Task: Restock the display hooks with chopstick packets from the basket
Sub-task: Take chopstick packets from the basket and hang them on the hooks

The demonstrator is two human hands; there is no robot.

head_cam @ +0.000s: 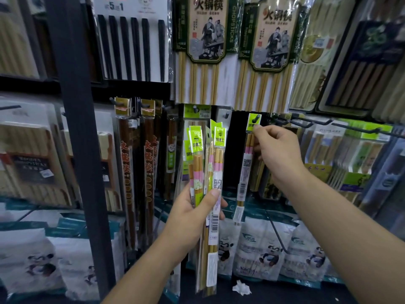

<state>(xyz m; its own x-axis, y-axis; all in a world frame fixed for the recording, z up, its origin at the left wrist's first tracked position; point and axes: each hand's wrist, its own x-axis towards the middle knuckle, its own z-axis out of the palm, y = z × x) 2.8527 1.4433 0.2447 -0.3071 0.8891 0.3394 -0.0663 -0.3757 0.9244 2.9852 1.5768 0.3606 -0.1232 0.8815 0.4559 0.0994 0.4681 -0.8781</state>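
My left hand [198, 210] grips a bundle of several chopstick packets [210, 172] upright in front of the display; they have lime-green header cards and pink-and-white banded sticks. My right hand [277, 152] pinches the top of a single chopstick packet [245, 163] just under its green header. That header sits on a black display hook [256, 118], and the packet hangs down from it. The basket is not in view.
Empty black hooks [306, 121] jut out to the right of my right hand. Dark chopstick packets [135, 163] hang left of the bundle, beside a dark upright post [76, 128]. Large bamboo chopstick packs [208, 51] hang above. Panda-printed bags [263, 249] fill the lower row.
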